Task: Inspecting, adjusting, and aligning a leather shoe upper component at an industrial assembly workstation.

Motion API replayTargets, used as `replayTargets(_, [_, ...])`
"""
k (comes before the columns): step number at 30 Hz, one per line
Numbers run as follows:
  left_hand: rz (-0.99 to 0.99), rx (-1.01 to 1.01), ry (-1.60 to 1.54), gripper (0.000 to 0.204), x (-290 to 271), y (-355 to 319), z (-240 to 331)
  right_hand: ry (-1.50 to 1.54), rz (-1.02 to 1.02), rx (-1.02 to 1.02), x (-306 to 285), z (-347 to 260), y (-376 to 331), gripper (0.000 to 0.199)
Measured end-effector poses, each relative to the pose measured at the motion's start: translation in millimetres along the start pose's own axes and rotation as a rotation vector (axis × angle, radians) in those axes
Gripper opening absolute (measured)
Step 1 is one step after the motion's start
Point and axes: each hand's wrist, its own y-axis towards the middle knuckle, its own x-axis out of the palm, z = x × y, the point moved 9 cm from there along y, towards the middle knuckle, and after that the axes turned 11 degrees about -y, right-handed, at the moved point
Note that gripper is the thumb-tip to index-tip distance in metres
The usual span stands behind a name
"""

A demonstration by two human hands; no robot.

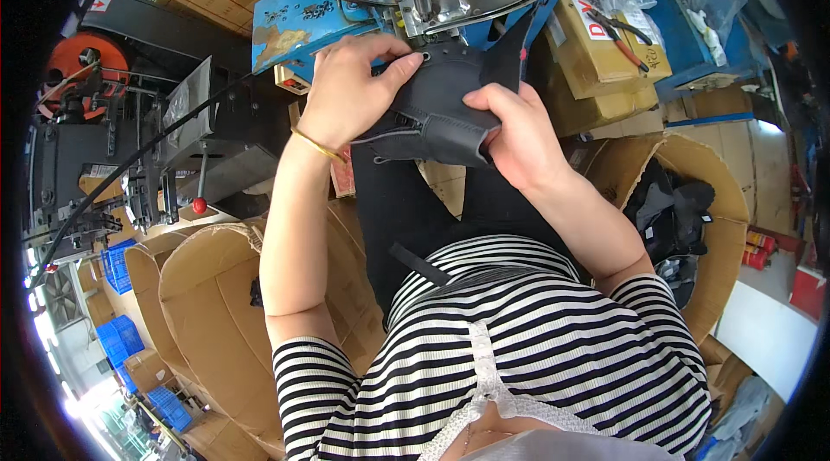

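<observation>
Under the blue metal machine head [346, 16] I see the dark grey stitched fabric shoe upper [441, 106], its long axis running lower-left to upper-right, pointed end up-right. My left hand [350, 89] and right hand [510, 132] pinch its edges closed.

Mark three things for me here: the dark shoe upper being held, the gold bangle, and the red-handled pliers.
dark shoe upper [445, 111], head view, on its middle panel between the hands.
gold bangle [316, 146], head view, on the band across the left wrist.
red-handled pliers [624, 37], head view, on the handles atop the cardboard box.
</observation>
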Motion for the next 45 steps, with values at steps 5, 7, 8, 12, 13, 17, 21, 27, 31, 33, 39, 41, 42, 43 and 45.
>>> replayTargets(5, [-0.027,-0.148,-0.256,0.020,3,8,-21,-0.022,-0.036,-0.082,8,-4,-2,0.017])
replayTargets(7, [-0.006,-0.202,-0.392,0.020,4,11,-27,-0.023,-0.019,-0.083,14,-9,4,0.018])
replayTargets(8, [0.016,-0.261,-0.489,0.019,4,12,-37,-0.023,-0.006,-0.081,18,-12,6,0.019])
replayTargets(12, [0.007,-0.407,-0.650,0.018,13,17,-67,-0.090,-0.093,-0.061,26,-10,18,0.025])
replayTargets(13, [-0.009,-0.493,-0.683,0.018,17,17,-73,-0.089,-0.092,-0.060,26,-11,17,0.025])
replayTargets(17, [-0.023,-0.548,-0.511,0.021,13,20,-69,-0.081,-0.054,-0.041,26,-13,14,0.024])
replayTargets(21, [0.027,-0.512,-0.367,0.023,9,26,-67,0.000,0.035,0.001,25,-11,16,0.021])
replayTargets(27, [0.012,-0.471,-0.314,0.025,8,25,-64,0.065,0.078,0.041,15,6,11,0.021])
replayTargets(31, [-0.017,-0.537,-0.363,0.025,11,23,-69,0.040,0.045,0.046,16,2,14,0.022])
replayTargets(33, [-0.009,-0.529,-0.369,0.026,12,22,-66,0.053,-0.022,0.013,19,1,17,0.024])
replayTargets(39, [-0.057,-0.226,-0.034,0.023,1,18,-29,-0.019,0.013,0.003,16,3,4,0.017])
replayTargets(41, [-0.052,0.028,0.133,0.018,8,9,6,-0.071,-0.104,0.028,15,15,-2,0.020])
replayTargets(42, [-0.062,-0.091,0.000,0.018,13,4,3,-0.105,-0.113,0.053,16,19,-8,0.021])
replayTargets(43, [-0.071,-0.199,-0.143,0.019,17,1,-1,-0.148,-0.112,0.068,18,22,-17,0.021])
replayTargets(45, [-0.115,-0.235,-0.325,0.019,19,-5,-15,-0.065,-0.109,0.031,31,20,-32,0.019])
